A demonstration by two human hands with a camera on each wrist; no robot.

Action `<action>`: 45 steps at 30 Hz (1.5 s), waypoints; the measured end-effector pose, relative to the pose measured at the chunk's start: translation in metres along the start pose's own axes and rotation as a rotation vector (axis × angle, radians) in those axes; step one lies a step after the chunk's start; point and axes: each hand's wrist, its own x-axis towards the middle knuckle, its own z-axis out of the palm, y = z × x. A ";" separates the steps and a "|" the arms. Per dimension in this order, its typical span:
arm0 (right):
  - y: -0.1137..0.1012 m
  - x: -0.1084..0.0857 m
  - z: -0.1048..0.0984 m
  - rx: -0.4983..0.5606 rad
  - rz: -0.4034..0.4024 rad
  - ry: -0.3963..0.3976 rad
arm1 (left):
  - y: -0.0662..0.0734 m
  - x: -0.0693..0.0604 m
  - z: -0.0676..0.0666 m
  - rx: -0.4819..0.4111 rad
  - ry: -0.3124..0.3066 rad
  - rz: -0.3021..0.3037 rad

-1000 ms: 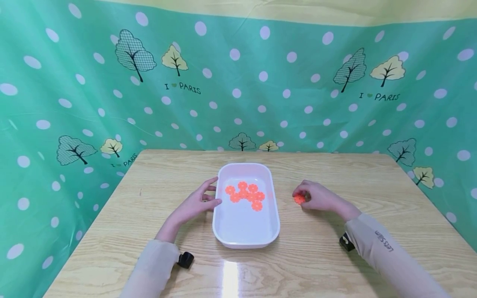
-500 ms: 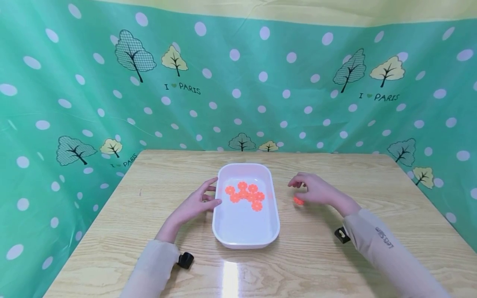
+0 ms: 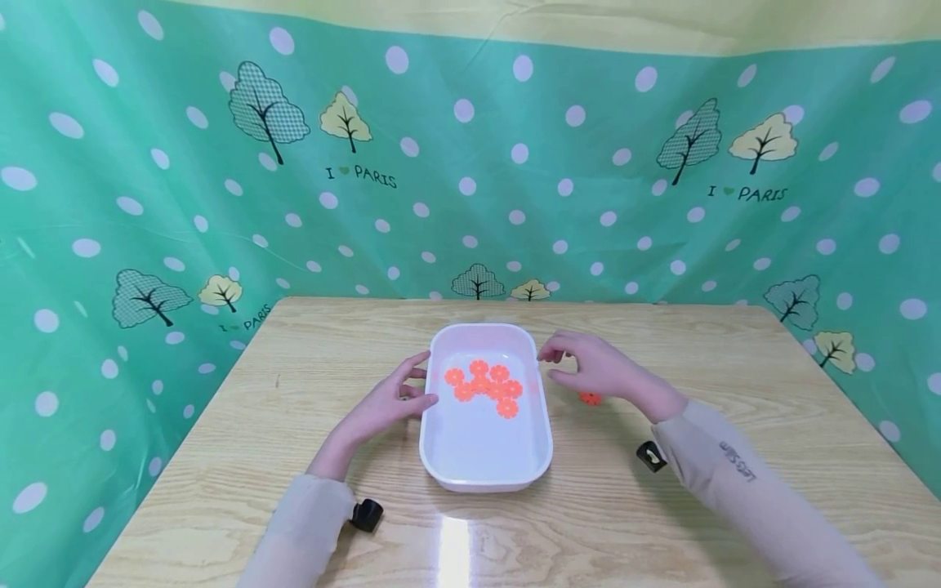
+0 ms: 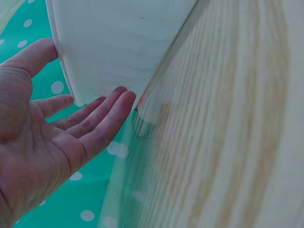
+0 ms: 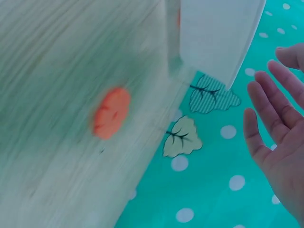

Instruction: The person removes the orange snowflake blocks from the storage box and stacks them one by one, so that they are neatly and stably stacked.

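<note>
Plainly, at the left of the head view, the left hand (image 3: 384,407) sets its spread fingers against the long left side of the white tray (image 3: 481,453), thumb at the rim, pinching nothing; the touch looks light, so a sideways nudge from the other side could slide the tray across the wooden table (image 3: 316,351). Mid-frame, the upright tray holds a clump of orange flower-shaped pieces (image 3: 507,407) in its upper half; several seem to overlap, so a jolt or tilt could scatter them, or one could drag its neighbours along if lifted. At the tray's upper right edge, the right hand (image 3: 599,367) hovers with fingers parted and lightly bent, holding nothing; whether its fingertips meet the rim is hard to judge, though the right wrist view suggests a gap. Reaching in too low, its knuckles could knock the wall. Below that hand, right of centre, a single loose piece (image 3: 590,399) lies flat on the table, outside the tray; thin as it looks, it could slip from a hurried grasp, or be swept aside by a dipping right sleeve (image 3: 742,482).
</note>
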 end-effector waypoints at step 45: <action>-0.039 0.047 0.052 -0.275 0.014 -0.431 | 0.027 -0.013 -0.002 -0.008 -0.026 -0.025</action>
